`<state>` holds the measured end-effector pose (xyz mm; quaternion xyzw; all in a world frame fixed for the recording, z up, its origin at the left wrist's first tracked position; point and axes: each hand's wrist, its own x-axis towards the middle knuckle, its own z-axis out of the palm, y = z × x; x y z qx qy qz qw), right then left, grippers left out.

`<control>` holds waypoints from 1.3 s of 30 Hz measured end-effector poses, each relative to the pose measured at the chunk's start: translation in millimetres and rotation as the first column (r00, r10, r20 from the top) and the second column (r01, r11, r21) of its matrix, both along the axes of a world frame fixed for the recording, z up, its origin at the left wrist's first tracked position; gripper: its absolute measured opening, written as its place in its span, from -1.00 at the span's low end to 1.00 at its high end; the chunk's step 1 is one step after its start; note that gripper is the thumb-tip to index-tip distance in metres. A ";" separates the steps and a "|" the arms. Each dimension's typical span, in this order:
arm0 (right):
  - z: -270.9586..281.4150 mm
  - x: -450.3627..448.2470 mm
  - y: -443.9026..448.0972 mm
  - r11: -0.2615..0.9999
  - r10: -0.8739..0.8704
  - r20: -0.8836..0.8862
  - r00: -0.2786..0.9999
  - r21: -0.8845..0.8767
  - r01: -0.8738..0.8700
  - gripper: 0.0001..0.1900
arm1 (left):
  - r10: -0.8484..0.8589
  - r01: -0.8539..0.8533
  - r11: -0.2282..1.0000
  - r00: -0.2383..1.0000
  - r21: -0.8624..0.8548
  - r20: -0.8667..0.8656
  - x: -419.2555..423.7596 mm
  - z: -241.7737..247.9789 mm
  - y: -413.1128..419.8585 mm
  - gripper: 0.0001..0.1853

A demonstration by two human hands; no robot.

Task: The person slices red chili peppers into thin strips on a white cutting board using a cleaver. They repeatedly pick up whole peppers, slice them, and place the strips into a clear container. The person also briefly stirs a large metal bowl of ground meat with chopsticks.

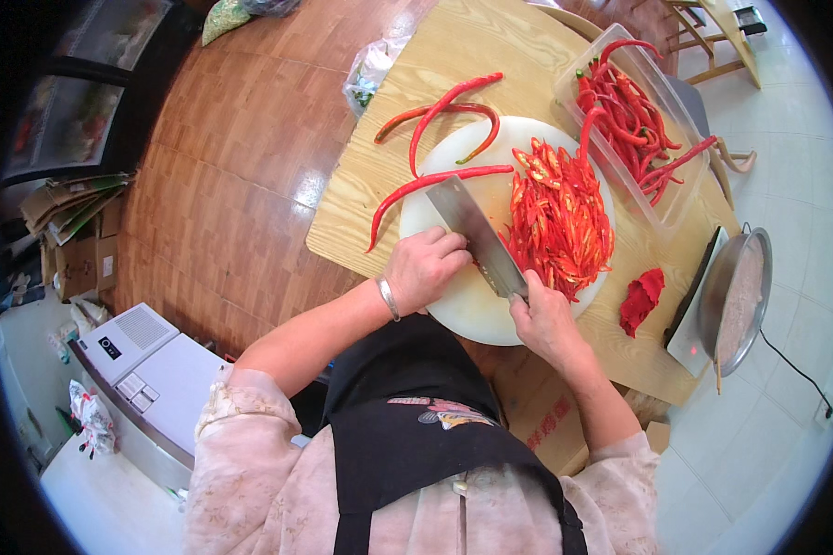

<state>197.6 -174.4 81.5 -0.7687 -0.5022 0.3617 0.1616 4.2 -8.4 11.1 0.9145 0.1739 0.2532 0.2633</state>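
Note:
My right hand [545, 316] grips the handle of a cleaver [477, 239], whose broad blade slants up and left over a round white cutting board [451, 316]. Close against the blade's left side, my left hand [427, 267] has its fingers curled down; whatever lies beneath them is hidden. A heap of sliced red chili peppers [559, 215] covers the board's right part. Beyond the cleaver tip, a whole red chili [423, 184] reaches from the table onto the board. Two more long chilies [451, 104] lie crossed by the far left rim, one partly over the board.
A clear plastic bin [673, 215] of whole red chilies stands at the far right of the wooden table [527, 48]. Crumpled red material [642, 302] lies near a metal bowl [732, 298] on a flat base, possibly a scale. A plastic bag [375, 69] sits past the left edge.

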 end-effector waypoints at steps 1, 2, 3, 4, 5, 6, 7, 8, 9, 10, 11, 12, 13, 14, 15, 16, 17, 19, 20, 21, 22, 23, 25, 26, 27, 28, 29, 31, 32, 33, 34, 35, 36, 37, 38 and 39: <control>-8.0 0.4 -5.4 0.999 -0.035 -0.016 0.999 -0.004 0.035 -0.78 | 0.045 -0.045 0.999 0.999 -0.016 0.011 -2.1 5.0 -1.6 -0.82; -16.8 3.2 -12.4 0.997 -0.071 -0.031 0.997 -0.009 0.071 -0.79 | 0.090 -0.090 0.995 0.996 -0.032 0.022 -4.4 8.2 -3.4 -0.81; -18.9 5.7 -14.3 0.995 -0.102 -0.044 0.994 -0.010 0.102 -0.79 | 0.111 -0.111 0.993 0.994 -0.027 -0.014 -9.6 6.9 -4.1 -0.83; -18.8 6.7 -16.6 0.995 -0.102 -0.043 0.994 -0.006 0.102 -0.79 | 0.131 -0.132 0.991 0.990 -0.022 -0.049 -18.2 2.9 -3.7 -0.84; -16.7 7.5 -18.0 0.995 -0.102 -0.042 0.994 -0.003 0.102 -0.80 | 0.150 -0.152 0.988 0.985 -0.017 -0.084 -22.1 -0.3 -3.5 -0.85; -14.4 6.5 -17.2 0.995 -0.097 -0.045 0.994 -0.001 0.097 -0.80 | 0.120 -0.123 0.991 0.990 -0.042 -0.067 -22.3 -0.4 -2.9 -0.85; -9.7 7.0 -16.2 0.997 -0.066 -0.001 0.998 0.027 0.066 -0.81 | 0.087 -0.089 0.996 0.992 -0.027 -0.094 -19.9 -0.4 -1.6 -0.85; -2.3 9.1 -15.0 0.998 -0.036 0.044 0.998 0.053 0.033 -0.81 | 0.053 -0.055 0.998 0.991 -0.013 -0.121 -14.7 -0.2 0.4 -0.85; 6.1 11.9 -14.6 0.997 -0.006 0.093 0.996 0.075 -0.001 -0.81 | 0.020 -0.020 1.000 0.989 -0.003 -0.146 -8.9 0.3 1.6 -0.84; 16.0 15.4 -13.7 0.999 0.023 0.108 0.994 0.035 -0.027 -0.81 | -0.008 0.008 1.000 0.991 -0.002 -0.136 -2.2 -0.3 3.3 -0.85; 26.1 19.1 -11.5 0.999 0.052 0.122 0.991 -0.006 -0.052 -0.82 | -0.035 0.036 0.999 0.991 0.000 -0.127 4.1 -1.0 5.3 -0.85; 33.2 21.5 -9.1 0.996 0.080 0.131 0.988 -0.042 -0.075 -0.82 | -0.063 0.064 0.998 0.991 0.006 -0.121 7.1 -1.1 6.5 -0.85; 38.0 22.8 -7.3 0.993 0.104 0.145 0.984 -0.075 -0.094 -0.82 | -0.062 0.063 0.998 0.991 0.006 -0.116 7.7 -1.5 5.9 -0.85; 41.6 24.0 -5.7 0.988 0.128 0.157 0.979 -0.107 -0.112 -0.83 | -0.060 0.061 0.998 0.992 0.007 -0.112 8.1 -2.0 5.2 -0.85; 43.5 24.0 -4.8 0.982 0.147 0.169 0.975 -0.140 -0.124 -0.83 | -0.064 0.065 0.998 0.992 0.007 -0.107 8.8 -2.4 5.5 -0.85; 35.9 21.2 -5.5 0.989 0.124 0.159 0.979 -0.102 -0.109 -0.83 | -0.056 0.057 0.998 0.994 0.007 -0.098 9.6 -2.7 4.7 -0.85; 20.4 16.1 -7.5 0.994 0.102 0.148 0.984 -0.062 -0.093 -0.83 | -0.048 0.049 0.999 0.995 0.007 -0.090 10.4 -3.0 2.7 -0.86; 0.0 13.6 -9.7 0.999 0.054 0.112 0.992 -0.016 -0.052 -0.82 | -0.021 0.021 1.000 0.998 0.007 -0.054 9.8 -4.1 -0.2 -0.86; -6.6 15.2 -9.8 1.000 0.022 0.091 0.996 -0.007 -0.021 -0.81 | -0.007 0.008 1.000 1.000 0.010 -0.023 10.0 -5.2 -0.4 -0.86; -8.0 14.7 -9.3 1.000 -0.013 0.066 0.998 -0.002 0.013 -0.80 | 0.003 -0.003 1.000 1.000 0.009 0.005 8.7 -6.2 -1.7 -0.85; -5.0 15.6 -10.0 1.000 0.010 0.076 0.997 0.006 -0.010 -0.81 | 0.005 -0.005 1.000 1.000 0.016 0.003 7.0 -6.6 -2.5 -0.85; 1.8 17.0 -10.9 0.999 0.033 0.086 0.996 0.013 -0.035 -0.82 | 0.007 -0.007 1.000 1.000 0.022 0.002 5.3 -7.0 -3.0 -0.84; 18.8 19.0 -8.1 0.996 0.089 0.104 0.991 -0.027 -0.087 -0.82 | 0.018 -0.018 0.999 1.000 0.032 0.014 4.4 -7.5 -5.5 -0.83; 28.5 19.6 -5.1 0.991 0.119 0.111 0.987 -0.071 -0.112 -0.82 | 0.024 -0.025 0.999 0.999 0.037 0.027 5.1 -6.5 -5.7 -0.83; 34.2 19.7 -3.9 0.984 0.146 0.122 0.982 -0.118 -0.131 -0.81 | 0.025 -0.027 0.999 0.999 0.041 0.045 6.3 -5.8 -5.8 -0.82; 27.0 17.6 -4.8 0.989 0.130 0.105 0.986 -0.082 -0.122 -0.81 | 0.017 -0.018 0.999 0.999 0.037 0.039 6.1 -6.3 -6.3 -0.82; 11.9 13.8 -6.5 0.993 0.115 0.088 0.989 -0.047 -0.112 -0.81 | 0.008 -0.009 0.999 0.999 0.032 0.032 5.4 -7.3 -6.8 -0.82; -4.0 13.8 -2.9 0.997 0.078 0.063 0.995 0.005 -0.079 -0.81 | 0.000 -0.002 0.999 0.999 0.041 0.043 6.6 -7.9 -4.4 -0.82; -7.6 14.9 -0.8 0.999 0.049 0.053 0.997 0.016 -0.050 -0.81 | -0.006 0.004 0.999 0.998 0.048 0.059 7.4 -8.1 -3.7 -0.82; -9.2 13.6 0.4 1.000 0.017 0.036 0.999 0.025 -0.018 -0.81 | -0.015 0.012 0.998 0.998 0.054 0.068 5.8 -8.6 -4.0 -0.81; -6.5 13.5 0.2 1.000 0.027 0.033 0.999 0.010 -0.027 -0.80 | -0.023 0.020 0.998 0.998 0.058 0.059 3.8 -10.2 -4.2 -0.81; 0.1 14.3 -0.3 0.999 0.037 0.029 0.999 -0.005 -0.037 -0.80 | -0.031 0.027 0.998 0.998 0.062 0.050 1.6 -12.1 -4.2 -0.81; 6.4 15.0 -0.8 0.999 0.047 0.026 0.999 -0.022 -0.047 -0.79 | -0.038 0.035 0.997 0.998 0.064 0.041 0.8 -12.4 -4.7 -0.80; 13.1 14.8 0.3 0.997 0.056 0.016 0.998 -0.056 -0.055 -0.78 | -0.040 0.038 0.997 0.998 0.068 0.038 0.6 -12.2 -4.6 -0.80; 19.9 14.6 1.7 0.994 0.064 0.007 0.998 -0.090 -0.063 -0.77 | -0.042 0.040 0.997 0.999 0.071 0.034 0.8 -11.3 -3.9 -0.80; 23.3 14.1 1.7 0.990 0.070 -0.003 0.998 -0.125 -0.069 -0.76 | -0.047 0.044 0.996 0.998 0.074 0.031 1.2 -10.0 -4.0 -0.80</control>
